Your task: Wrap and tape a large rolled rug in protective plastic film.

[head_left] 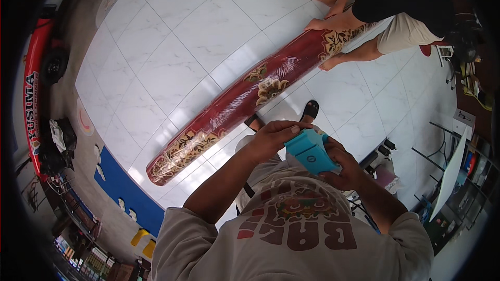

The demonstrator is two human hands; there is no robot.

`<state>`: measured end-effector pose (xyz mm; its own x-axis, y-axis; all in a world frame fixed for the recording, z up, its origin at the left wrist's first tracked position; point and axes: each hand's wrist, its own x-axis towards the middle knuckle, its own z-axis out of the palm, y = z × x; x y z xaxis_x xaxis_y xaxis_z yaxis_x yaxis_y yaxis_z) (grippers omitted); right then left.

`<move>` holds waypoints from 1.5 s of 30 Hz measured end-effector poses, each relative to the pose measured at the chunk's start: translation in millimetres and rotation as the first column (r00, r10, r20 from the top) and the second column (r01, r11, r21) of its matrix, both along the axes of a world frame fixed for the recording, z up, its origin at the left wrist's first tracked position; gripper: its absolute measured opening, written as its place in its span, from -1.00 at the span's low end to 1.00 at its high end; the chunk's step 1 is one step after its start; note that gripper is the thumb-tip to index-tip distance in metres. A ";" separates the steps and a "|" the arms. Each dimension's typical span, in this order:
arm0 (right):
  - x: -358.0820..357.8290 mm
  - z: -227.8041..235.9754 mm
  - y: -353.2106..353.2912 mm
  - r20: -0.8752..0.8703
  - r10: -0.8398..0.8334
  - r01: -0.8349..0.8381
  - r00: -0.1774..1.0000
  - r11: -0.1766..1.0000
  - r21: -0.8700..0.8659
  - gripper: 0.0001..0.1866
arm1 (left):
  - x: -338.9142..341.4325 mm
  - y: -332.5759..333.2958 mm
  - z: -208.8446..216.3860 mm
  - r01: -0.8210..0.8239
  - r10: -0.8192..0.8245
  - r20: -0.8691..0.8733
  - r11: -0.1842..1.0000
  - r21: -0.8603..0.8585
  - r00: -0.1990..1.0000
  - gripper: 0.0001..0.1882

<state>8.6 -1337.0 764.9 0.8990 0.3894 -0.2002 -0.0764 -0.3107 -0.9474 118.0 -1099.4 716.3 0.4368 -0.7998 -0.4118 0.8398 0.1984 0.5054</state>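
Observation:
My right hand point(342, 165) grips a turquoise blocky object point(311, 152) with a round dark mark on its face; its exact kind I cannot make out. At the object's upper left edge, the fingers of my left hand point(275, 138) are pressed together, pinching there. Both hands are in front of my body at waist height. Below them on the floor lies a long rolled carpet point(245, 91), red with gold and brown floral patterns, in shiny clear wrapping. It runs slantwise from near left to far right.
A barefoot person in a dark top and light shorts point(409, 34) crouches over the carpet's far end. White tiles point(177, 15) cover the floor. Slippers point(130, 208) lie around a blue mat point(112, 171) at left. A red machine point(39, 57) is at far left; metal racks point(442, 161) are at right.

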 end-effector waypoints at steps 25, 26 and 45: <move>-120.4 62.8 -245.5 -0.159 -0.251 0.245 0.955 0.968 -0.058 -0.61 | -78.8 -275.4 36.0 -0.406 0.164 0.521 0.825 0.393 0.838 -0.88; -108.8 59.3 -253.0 -0.251 -0.223 0.224 0.942 0.974 -0.023 -0.68 | -70.2 -278.0 27.1 -0.417 0.182 0.507 0.815 0.401 0.843 -0.88; 274.4 -181.0 -341.5 -0.480 -0.298 0.084 0.825 0.904 -0.418 -0.72 | 328.0 -340.2 -356.6 -0.204 0.210 0.045 0.842 0.500 0.977 -0.77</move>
<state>283.1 -1678.5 583.9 0.6621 0.0229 -0.7490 -0.6188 -0.5471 -0.5637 446.0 -1439.6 359.7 0.5625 -0.3763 -0.7362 0.8134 0.0921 0.5744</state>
